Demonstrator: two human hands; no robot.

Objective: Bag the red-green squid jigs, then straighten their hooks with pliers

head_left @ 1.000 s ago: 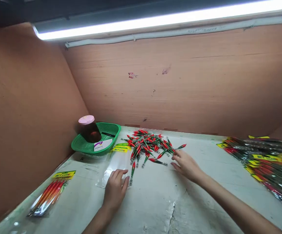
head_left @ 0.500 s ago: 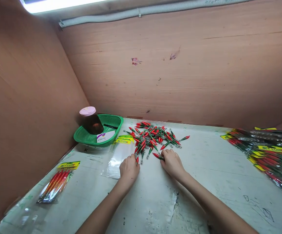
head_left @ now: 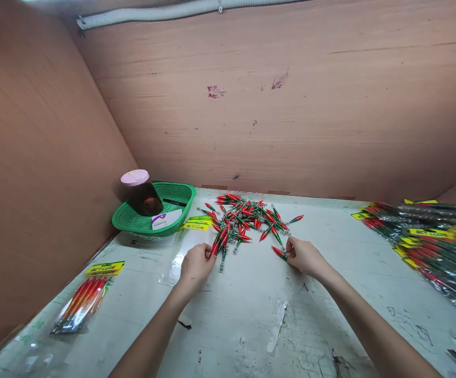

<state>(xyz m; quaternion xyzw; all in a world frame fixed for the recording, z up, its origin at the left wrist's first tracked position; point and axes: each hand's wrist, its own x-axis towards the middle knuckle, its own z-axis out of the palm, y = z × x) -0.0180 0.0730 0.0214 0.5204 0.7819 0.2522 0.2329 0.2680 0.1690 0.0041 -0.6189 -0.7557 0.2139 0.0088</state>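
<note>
A loose pile of red-and-green fishing lures (head_left: 251, 215) with wire hook crowns lies at the back middle of the table. My left hand (head_left: 197, 266) is closed at the pile's front left edge, its fingertips pinching red-tipped lures (head_left: 220, 240); how many it holds I cannot tell. Right of the pile, my right hand (head_left: 305, 256) pinches one lure (head_left: 278, 252) by its hook end, the red tip pointing left. Another lure touches or hangs close to those fingers. Beside my left hand lie clear plastic bags (head_left: 177, 258) with yellow "LURE" header cards.
A green basket (head_left: 133, 226) at the back left holds a dark jar (head_left: 145, 199) with a pink lid, a card and a pen. One packed bag of lures (head_left: 84, 299) lies front left. Many packed bags (head_left: 444, 252) are stacked at right. Wooden panels stand behind and left.
My right hand has moved right, drawing its lure away from the pile. My left hand has shifted slightly left, with red lures now showing at its fingertips. The view has tilted a little.
</note>
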